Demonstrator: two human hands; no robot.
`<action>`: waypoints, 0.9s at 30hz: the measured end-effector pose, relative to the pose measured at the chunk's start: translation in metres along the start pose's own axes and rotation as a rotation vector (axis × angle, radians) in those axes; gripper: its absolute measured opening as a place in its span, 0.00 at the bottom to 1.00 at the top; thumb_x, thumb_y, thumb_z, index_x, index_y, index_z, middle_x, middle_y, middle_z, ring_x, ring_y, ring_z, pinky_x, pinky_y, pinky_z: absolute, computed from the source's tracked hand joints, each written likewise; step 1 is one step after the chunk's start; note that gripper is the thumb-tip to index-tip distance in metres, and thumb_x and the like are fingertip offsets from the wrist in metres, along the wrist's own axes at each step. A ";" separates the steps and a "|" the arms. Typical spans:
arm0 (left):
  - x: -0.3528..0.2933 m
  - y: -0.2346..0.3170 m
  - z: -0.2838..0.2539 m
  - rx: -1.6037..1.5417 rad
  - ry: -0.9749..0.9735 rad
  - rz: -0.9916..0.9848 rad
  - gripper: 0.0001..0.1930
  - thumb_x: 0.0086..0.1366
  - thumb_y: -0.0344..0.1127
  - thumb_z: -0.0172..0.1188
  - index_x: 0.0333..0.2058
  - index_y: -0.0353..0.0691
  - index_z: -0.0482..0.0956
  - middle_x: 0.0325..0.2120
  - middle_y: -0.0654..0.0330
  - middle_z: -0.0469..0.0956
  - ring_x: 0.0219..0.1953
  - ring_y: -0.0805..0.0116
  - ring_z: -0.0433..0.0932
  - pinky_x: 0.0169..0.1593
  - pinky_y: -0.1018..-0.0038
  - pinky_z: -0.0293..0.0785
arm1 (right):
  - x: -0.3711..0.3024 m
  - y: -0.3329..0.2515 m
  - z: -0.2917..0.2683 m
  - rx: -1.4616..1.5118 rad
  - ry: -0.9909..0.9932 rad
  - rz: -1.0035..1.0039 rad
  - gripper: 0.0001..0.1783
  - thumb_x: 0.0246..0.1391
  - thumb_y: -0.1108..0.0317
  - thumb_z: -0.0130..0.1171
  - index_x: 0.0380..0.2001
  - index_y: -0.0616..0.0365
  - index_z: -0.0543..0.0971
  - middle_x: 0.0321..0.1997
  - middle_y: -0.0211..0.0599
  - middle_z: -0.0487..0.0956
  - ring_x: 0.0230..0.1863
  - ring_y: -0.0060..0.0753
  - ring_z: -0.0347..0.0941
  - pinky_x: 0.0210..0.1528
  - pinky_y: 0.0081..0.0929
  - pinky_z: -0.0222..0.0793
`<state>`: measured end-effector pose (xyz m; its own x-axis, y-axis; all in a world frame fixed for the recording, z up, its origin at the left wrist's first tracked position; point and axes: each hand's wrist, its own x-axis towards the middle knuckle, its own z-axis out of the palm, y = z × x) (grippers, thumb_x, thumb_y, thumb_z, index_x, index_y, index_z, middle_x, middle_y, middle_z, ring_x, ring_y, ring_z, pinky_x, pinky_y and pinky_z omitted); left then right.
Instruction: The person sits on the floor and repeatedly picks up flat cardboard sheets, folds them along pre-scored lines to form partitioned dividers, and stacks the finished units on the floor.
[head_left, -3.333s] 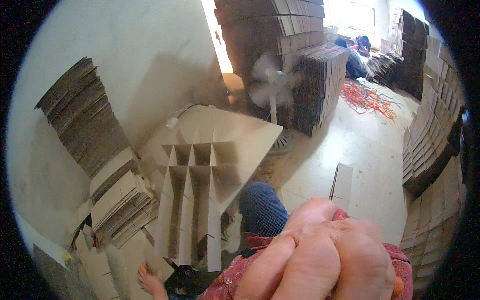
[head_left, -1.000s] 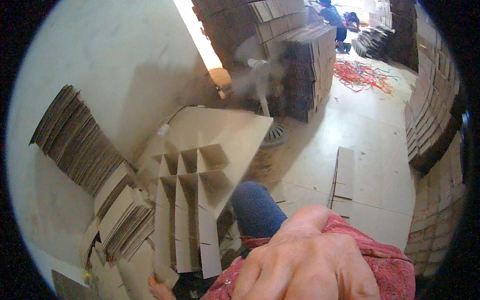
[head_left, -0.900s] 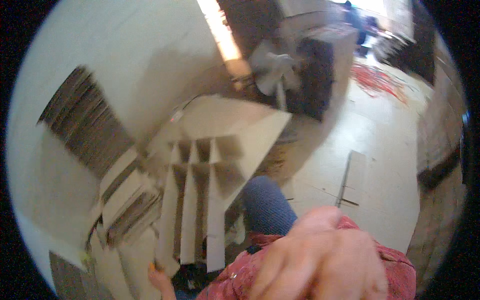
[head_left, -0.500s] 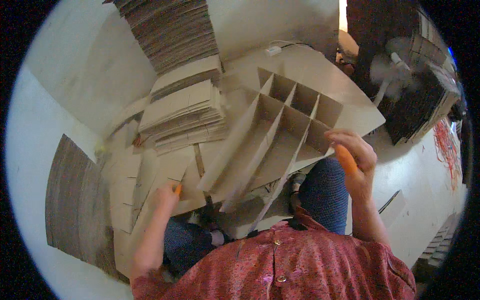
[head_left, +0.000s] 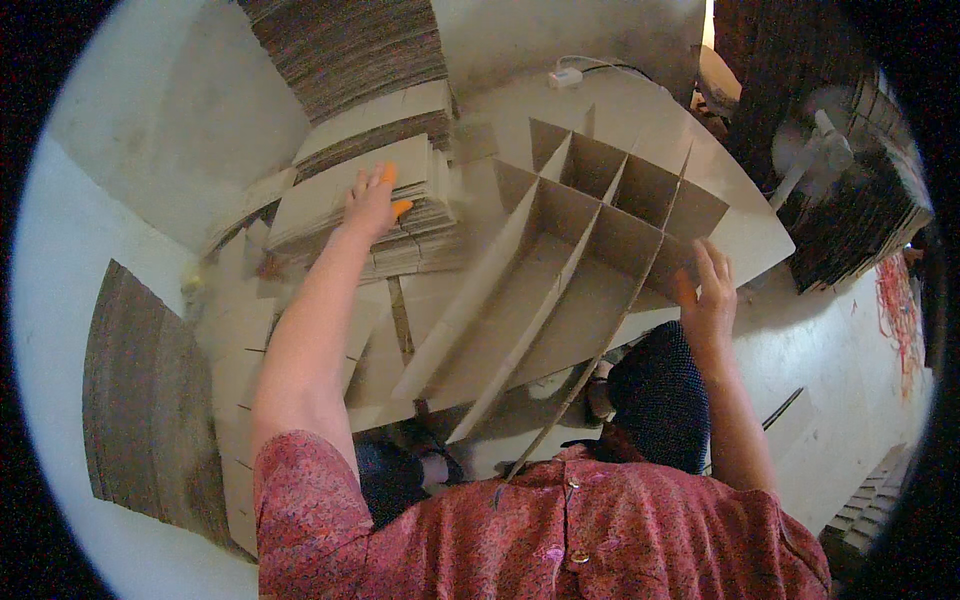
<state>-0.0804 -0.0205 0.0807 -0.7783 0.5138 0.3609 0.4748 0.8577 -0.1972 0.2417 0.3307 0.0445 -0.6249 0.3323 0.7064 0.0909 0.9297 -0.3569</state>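
Note:
A cardboard divider grid (head_left: 570,236) lies across the table in front of me, its long strips slotted through two cross strips and their near ends reaching over the table's edge toward my body. At the back left, my left hand (head_left: 372,205) rests with fingers spread on top of a stack of slit cardboard strips (head_left: 325,205). Orange covers show on its thumb and a finger. My right hand (head_left: 708,292) is at the near right end of the grid, fingers apart; whether its thumb touches the cross strip I cannot tell.
More cardboard strips (head_left: 238,365) lie along the table's left side. Tall cardboard stacks stand at the back (head_left: 345,60) and far left (head_left: 150,400). A white power adapter (head_left: 565,78) sits near the wall. A fan (head_left: 825,150), dark stacks and red strings (head_left: 895,305) are at the right.
My left hand has moved from the near left table edge up and forward onto the strip stack. My right hand has let its pinch on the grid's corner loosen, fingers spreading.

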 end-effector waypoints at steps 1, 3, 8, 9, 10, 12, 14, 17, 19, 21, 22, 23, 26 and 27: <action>0.007 -0.004 0.001 -0.092 -0.068 0.007 0.28 0.57 0.45 0.59 0.54 0.42 0.65 0.49 0.50 0.69 0.50 0.51 0.69 0.49 0.64 0.67 | 0.002 0.003 0.000 -0.012 -0.053 0.012 0.19 0.47 0.74 0.56 0.46 0.56 0.73 0.46 0.41 0.73 0.48 0.46 0.69 0.46 0.35 0.68; 0.010 -0.012 0.004 -0.161 -0.135 -0.001 0.24 0.57 0.45 0.59 0.51 0.44 0.70 0.42 0.50 0.74 0.42 0.51 0.73 0.43 0.63 0.70 | 0.006 0.008 0.000 -0.030 -0.162 0.031 0.15 0.47 0.74 0.56 0.41 0.55 0.76 0.40 0.37 0.76 0.43 0.43 0.72 0.41 0.33 0.70; 0.008 -0.003 -0.020 -0.465 -0.095 -0.152 0.14 0.56 0.39 0.60 0.40 0.41 0.79 0.34 0.51 0.79 0.37 0.56 0.78 0.41 0.64 0.70 | 0.014 0.011 0.007 -0.020 -0.222 0.113 0.12 0.47 0.69 0.57 0.38 0.53 0.77 0.36 0.35 0.76 0.40 0.42 0.73 0.39 0.33 0.71; 0.006 -0.003 -0.022 -0.480 0.023 -0.156 0.13 0.56 0.38 0.60 0.39 0.41 0.80 0.33 0.51 0.79 0.34 0.55 0.77 0.39 0.65 0.71 | 0.015 0.011 0.007 -0.043 -0.234 0.093 0.12 0.48 0.68 0.57 0.39 0.54 0.77 0.37 0.36 0.76 0.40 0.43 0.73 0.40 0.33 0.71; -0.002 -0.010 -0.027 -0.482 0.141 -0.175 0.12 0.56 0.37 0.60 0.38 0.42 0.80 0.32 0.51 0.79 0.32 0.54 0.77 0.37 0.66 0.72 | 0.019 0.000 0.007 -0.041 -0.143 0.040 0.13 0.48 0.68 0.57 0.40 0.53 0.77 0.37 0.38 0.77 0.40 0.44 0.73 0.41 0.33 0.70; -0.016 0.000 -0.033 -0.542 0.340 -0.127 0.11 0.55 0.34 0.59 0.38 0.42 0.80 0.31 0.50 0.79 0.30 0.53 0.77 0.35 0.67 0.73 | 0.022 -0.024 0.003 -0.067 0.031 -0.043 0.15 0.48 0.66 0.58 0.41 0.53 0.76 0.38 0.41 0.77 0.40 0.47 0.73 0.43 0.33 0.70; -0.031 0.059 -0.073 -0.666 0.521 0.014 0.11 0.55 0.30 0.58 0.38 0.40 0.79 0.32 0.50 0.79 0.31 0.54 0.78 0.37 0.67 0.74 | 0.022 -0.033 -0.008 0.248 -0.021 0.085 0.17 0.51 0.62 0.58 0.42 0.61 0.75 0.40 0.42 0.78 0.40 0.42 0.74 0.45 0.30 0.69; -0.076 0.131 -0.109 -0.637 0.529 0.418 0.14 0.52 0.25 0.57 0.40 0.39 0.78 0.40 0.50 0.77 0.41 0.55 0.77 0.44 0.67 0.75 | 0.031 -0.059 -0.020 1.088 -0.334 0.565 0.20 0.54 0.60 0.57 0.41 0.67 0.74 0.40 0.38 0.78 0.39 0.30 0.74 0.43 0.26 0.69; -0.107 0.173 -0.122 -0.686 0.487 0.699 0.16 0.51 0.26 0.59 0.41 0.41 0.78 0.44 0.51 0.75 0.46 0.56 0.75 0.48 0.67 0.74 | 0.032 -0.065 -0.023 1.395 -0.322 0.807 0.18 0.54 0.62 0.57 0.42 0.65 0.74 0.39 0.37 0.78 0.38 0.29 0.74 0.42 0.25 0.69; -0.117 0.183 -0.123 -0.714 0.396 0.813 0.17 0.51 0.29 0.61 0.42 0.41 0.77 0.44 0.51 0.75 0.48 0.55 0.74 0.50 0.66 0.73 | 0.033 -0.073 -0.024 1.589 -0.213 0.901 0.15 0.54 0.65 0.56 0.42 0.62 0.76 0.38 0.36 0.79 0.36 0.26 0.74 0.38 0.25 0.70; -0.118 0.182 -0.122 -0.757 0.355 0.806 0.17 0.51 0.30 0.62 0.43 0.40 0.77 0.44 0.51 0.75 0.48 0.54 0.74 0.50 0.66 0.72 | 0.032 -0.071 -0.031 1.469 -0.213 0.796 0.14 0.54 0.65 0.56 0.42 0.62 0.76 0.37 0.35 0.79 0.35 0.26 0.74 0.38 0.25 0.70; -0.118 0.181 -0.119 -0.801 0.315 0.799 0.18 0.51 0.32 0.63 0.43 0.40 0.77 0.44 0.50 0.75 0.48 0.54 0.74 0.50 0.66 0.72 | 0.033 -0.067 -0.042 1.347 -0.211 0.694 0.14 0.54 0.66 0.56 0.41 0.62 0.76 0.37 0.34 0.79 0.35 0.26 0.74 0.38 0.25 0.70; -0.085 0.148 -0.113 -0.914 0.315 0.205 0.24 0.53 0.34 0.65 0.49 0.38 0.71 0.43 0.51 0.75 0.40 0.63 0.77 0.43 0.71 0.75 | 0.033 -0.042 -0.051 1.202 -0.109 0.514 0.11 0.52 0.67 0.58 0.37 0.61 0.79 0.32 0.30 0.79 0.32 0.22 0.73 0.37 0.22 0.68; -0.068 0.137 -0.115 -0.999 0.231 -0.036 0.27 0.54 0.34 0.65 0.53 0.37 0.67 0.43 0.51 0.74 0.37 0.67 0.77 0.40 0.74 0.75 | 0.032 -0.034 -0.054 1.131 -0.096 0.473 0.10 0.52 0.68 0.58 0.35 0.61 0.79 0.31 0.29 0.79 0.31 0.21 0.72 0.36 0.21 0.68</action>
<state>0.0849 0.0595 0.1341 -0.7510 0.3814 0.5391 0.6601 0.4114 0.6285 0.2606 0.3184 0.1127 -0.7719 0.5414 0.3331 -0.3693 0.0444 -0.9282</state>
